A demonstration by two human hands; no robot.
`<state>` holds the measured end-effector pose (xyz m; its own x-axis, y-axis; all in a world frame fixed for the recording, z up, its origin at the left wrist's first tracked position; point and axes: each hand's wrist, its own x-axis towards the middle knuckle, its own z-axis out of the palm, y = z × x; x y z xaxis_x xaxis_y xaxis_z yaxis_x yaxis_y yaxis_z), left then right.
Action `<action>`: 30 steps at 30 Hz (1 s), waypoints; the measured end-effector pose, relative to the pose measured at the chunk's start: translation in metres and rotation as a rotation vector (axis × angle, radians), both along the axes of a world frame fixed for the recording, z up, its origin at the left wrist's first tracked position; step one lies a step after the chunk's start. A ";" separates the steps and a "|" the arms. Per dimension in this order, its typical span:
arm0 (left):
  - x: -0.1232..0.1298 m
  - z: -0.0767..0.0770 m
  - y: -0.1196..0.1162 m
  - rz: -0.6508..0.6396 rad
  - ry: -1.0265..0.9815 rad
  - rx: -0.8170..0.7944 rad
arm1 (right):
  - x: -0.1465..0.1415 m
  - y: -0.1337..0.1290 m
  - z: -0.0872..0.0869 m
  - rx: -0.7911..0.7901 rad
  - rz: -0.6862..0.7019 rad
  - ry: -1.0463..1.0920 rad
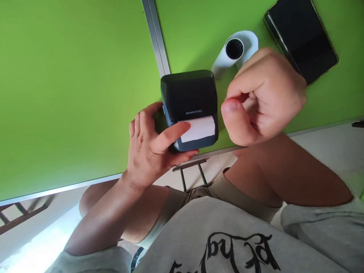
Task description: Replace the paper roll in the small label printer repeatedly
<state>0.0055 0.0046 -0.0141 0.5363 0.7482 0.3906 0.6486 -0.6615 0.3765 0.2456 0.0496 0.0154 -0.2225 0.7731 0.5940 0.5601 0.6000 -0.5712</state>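
Observation:
My left hand [148,146] is wrapped round the lower left side of a dark label printer [189,91] marked NIIMBOT. Its thumb presses on the white label paper [200,131] lying across the printer's front, below the black lid. To the right of the printer, my right hand [264,100] is raised and closed, with the thumb bent against the curled fingers. Whatever might be between those fingers is hidden. Just behind it stands a white paper roll [222,60] with a dark hollow core, its loose end curling out to the right.
A black phone [303,38] lies at the upper right of the green table [76,83]. A metal strip [156,36] runs across the tabletop behind the printer. The table's near edge [71,187] passes just above my legs.

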 end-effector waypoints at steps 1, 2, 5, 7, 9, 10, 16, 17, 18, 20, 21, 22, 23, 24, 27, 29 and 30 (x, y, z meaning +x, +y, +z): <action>0.000 0.000 0.000 0.003 -0.012 -0.008 | -0.005 -0.005 0.001 0.028 -0.023 0.052; 0.001 0.000 0.000 0.005 -0.016 -0.018 | -0.008 -0.008 0.001 0.031 -0.040 0.096; 0.002 0.000 0.000 0.021 0.009 -0.027 | -0.007 -0.011 -0.002 -0.122 -0.026 0.092; 0.003 0.000 -0.001 0.042 0.041 -0.043 | -0.004 -0.009 -0.005 -0.238 -0.017 0.105; 0.004 0.002 -0.001 0.061 0.073 -0.062 | -0.002 -0.006 -0.007 -0.342 0.013 0.141; 0.004 0.002 -0.001 0.064 0.087 -0.065 | -0.002 -0.004 -0.008 -0.383 0.039 0.169; 0.004 0.005 0.001 0.052 0.128 -0.070 | -0.002 0.002 -0.009 -0.419 0.167 0.244; 0.004 0.005 0.001 0.049 0.123 -0.069 | -0.002 0.003 -0.009 -0.425 0.168 0.243; 0.004 0.005 0.001 0.048 0.114 -0.070 | -0.002 0.003 -0.010 -0.424 0.170 0.244; 0.004 0.006 0.000 0.052 0.097 -0.082 | -0.002 0.004 -0.010 -0.414 0.185 0.248; 0.004 0.006 0.000 0.055 0.091 -0.091 | -0.003 0.004 -0.011 -0.406 0.188 0.252; 0.004 0.007 0.000 0.058 0.088 -0.101 | -0.003 0.004 -0.011 -0.404 0.182 0.254; 0.003 0.007 0.000 0.062 0.085 -0.108 | -0.003 0.004 -0.011 -0.406 0.171 0.253; 0.003 0.007 0.000 0.066 0.081 -0.113 | -0.003 0.004 -0.012 -0.407 0.164 0.249; 0.003 0.005 0.002 0.061 0.068 -0.087 | -0.002 0.004 -0.013 -0.400 0.173 0.216; 0.003 0.003 0.004 0.047 0.057 -0.039 | -0.002 0.005 -0.013 -0.353 0.201 0.222; 0.003 0.003 0.004 0.040 0.055 -0.019 | -0.001 0.006 -0.012 -0.330 0.214 0.227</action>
